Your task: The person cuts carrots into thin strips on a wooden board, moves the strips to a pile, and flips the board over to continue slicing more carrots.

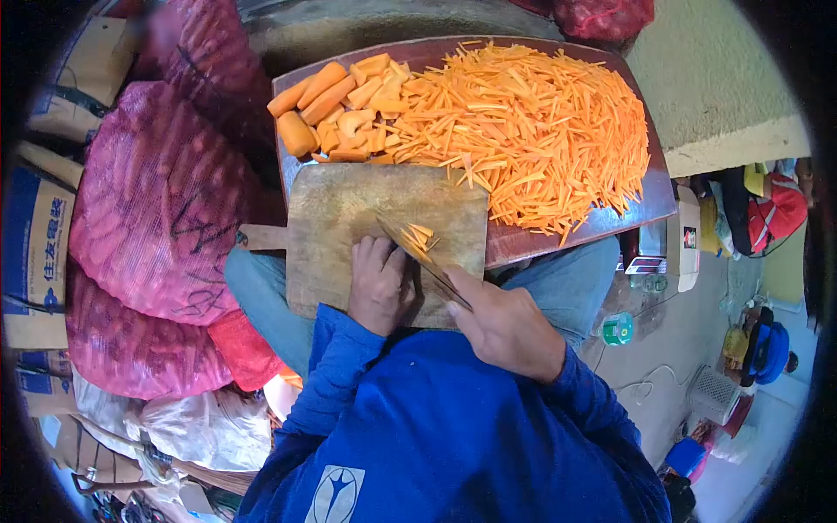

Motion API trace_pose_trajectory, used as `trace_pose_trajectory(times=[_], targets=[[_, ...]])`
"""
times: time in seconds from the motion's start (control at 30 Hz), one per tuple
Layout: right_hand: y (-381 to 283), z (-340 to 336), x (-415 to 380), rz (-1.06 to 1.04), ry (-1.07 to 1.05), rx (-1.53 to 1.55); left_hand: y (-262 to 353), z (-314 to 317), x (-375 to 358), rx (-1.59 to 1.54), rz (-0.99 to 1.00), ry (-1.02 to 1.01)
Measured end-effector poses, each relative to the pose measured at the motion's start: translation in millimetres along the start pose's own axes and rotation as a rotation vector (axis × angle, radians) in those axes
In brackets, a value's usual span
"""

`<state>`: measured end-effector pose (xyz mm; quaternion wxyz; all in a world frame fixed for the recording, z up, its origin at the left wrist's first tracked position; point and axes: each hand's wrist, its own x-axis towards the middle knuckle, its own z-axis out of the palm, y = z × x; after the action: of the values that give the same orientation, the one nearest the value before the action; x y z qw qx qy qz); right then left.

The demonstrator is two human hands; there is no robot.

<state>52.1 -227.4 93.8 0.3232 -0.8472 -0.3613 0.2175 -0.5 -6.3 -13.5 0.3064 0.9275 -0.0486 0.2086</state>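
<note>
A worn wooden cutting board [331,218] with a handle on its left lies in front of me. My right hand [510,327] is wrapped round a knife [418,248], whose blade points up and left across the board. Just right of the blade lie a few thin carrot strips [423,235]. My left hand [381,277] rests on the board left of the blade, its fingers bent and pressed together; what they hold, if anything, is hidden. Beyond the board, peeled carrot chunks [349,100] sit beside a large heap of carrot strips [532,131].
The board overlaps a dark red table [654,183]. Red mesh sacks [157,200] and cardboard boxes [39,235] stand on the left. A concrete ledge [732,144] is at the upper right. A green roll-like item [618,329] and a grey basket [715,392] are on the floor.
</note>
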Motion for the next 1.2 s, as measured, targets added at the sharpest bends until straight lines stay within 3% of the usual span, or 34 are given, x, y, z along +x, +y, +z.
trace_pose_trajectory(times=[0.2, 0.43, 0.53, 0.77, 0.83, 0.9, 1.03, 1.13, 1.2], targets=[[0, 9, 16, 0.056, -0.059, -0.074, 7, -5, 4, -0.005, -0.002, 0.027], [8, -8, -4, -0.032, 0.110, 0.048, 5, 0, 3, -0.023, -0.074, 0.090], [4, -12, -8, 0.066, 0.061, 0.087, 5, -1, 3, -0.058, -0.070, 0.115], [24, -1, -5, -0.002, 0.083, 0.130, 7, -31, -2, -0.055, -0.111, 0.031], [37, -12, 8, 0.004, 0.069, 0.141, 11, -44, -5, -0.182, -0.175, 0.005], [52, -23, 26, -0.068, 0.184, -0.055, 7, -47, -10, -0.209, -0.191, -0.027], [53, -45, 45, -0.041, 0.303, -0.047, 7, -46, -9, -0.185, -0.207, -0.100], [48, -54, 43, -0.085, 0.347, 0.034, 10, -56, -3, -0.179, -0.167, -0.179], [44, -52, 35, -0.006, 0.314, 0.156, 4, -59, -2, -0.195, -0.150, -0.176]])
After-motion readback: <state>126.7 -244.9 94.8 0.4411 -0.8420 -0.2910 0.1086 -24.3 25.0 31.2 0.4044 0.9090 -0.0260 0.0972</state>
